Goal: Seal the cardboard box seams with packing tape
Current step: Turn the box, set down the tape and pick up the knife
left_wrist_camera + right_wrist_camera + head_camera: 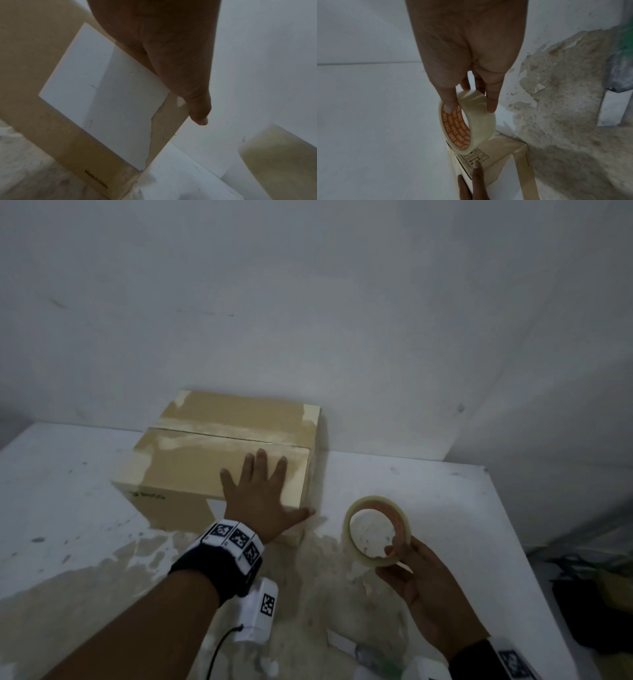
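A closed cardboard box [205, 460] stands on the white table against the wall, its centre seam running left to right. My left hand [260, 494] lies flat on the box's near right top, fingers spread, thumb down the right side. In the left wrist view the box's front face [42, 121] carries a white label [106, 102]. My right hand [411, 573] holds a roll of clear packing tape [376, 529] to the right of the box, above the table. In the right wrist view the thumb sits inside the orange core of the roll [471, 121] and the fingers on its outside.
The table [479, 508] has a worn, peeled patch [325, 594] in front of the box. A white strip and a clear wrapper [363, 652] lie at the near edge. Dark clutter [596, 604] sits beyond the table's right edge. The wall stands right behind the box.
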Demonstrator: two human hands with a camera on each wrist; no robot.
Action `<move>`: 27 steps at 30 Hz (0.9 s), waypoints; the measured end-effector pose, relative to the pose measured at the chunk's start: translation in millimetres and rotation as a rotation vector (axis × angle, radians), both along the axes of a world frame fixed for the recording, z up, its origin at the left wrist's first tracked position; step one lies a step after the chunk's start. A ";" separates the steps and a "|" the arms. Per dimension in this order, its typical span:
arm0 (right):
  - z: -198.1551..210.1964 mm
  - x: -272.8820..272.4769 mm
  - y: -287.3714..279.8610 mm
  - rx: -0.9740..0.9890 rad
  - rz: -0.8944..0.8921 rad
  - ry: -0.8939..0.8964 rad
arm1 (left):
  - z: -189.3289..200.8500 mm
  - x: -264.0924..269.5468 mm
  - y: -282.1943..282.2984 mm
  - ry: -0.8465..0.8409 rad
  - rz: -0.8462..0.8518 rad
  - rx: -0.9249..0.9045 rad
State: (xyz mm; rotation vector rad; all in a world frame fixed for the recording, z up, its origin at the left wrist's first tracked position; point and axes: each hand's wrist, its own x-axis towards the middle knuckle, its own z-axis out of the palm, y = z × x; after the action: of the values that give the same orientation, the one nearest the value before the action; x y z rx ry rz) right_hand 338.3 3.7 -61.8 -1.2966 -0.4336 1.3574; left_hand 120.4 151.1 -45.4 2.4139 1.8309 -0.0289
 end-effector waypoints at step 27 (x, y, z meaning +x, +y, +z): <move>-81.8 45.4 146.1 -0.349 -0.037 -0.334 | -2.6 2.3 45.4 -0.045 0.024 0.020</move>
State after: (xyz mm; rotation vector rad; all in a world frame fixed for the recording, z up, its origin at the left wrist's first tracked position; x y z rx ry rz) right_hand 383.7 149.8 -143.7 -1.8245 -0.4068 1.2214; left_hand 122.7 196.6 -48.1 2.3855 1.8488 0.0452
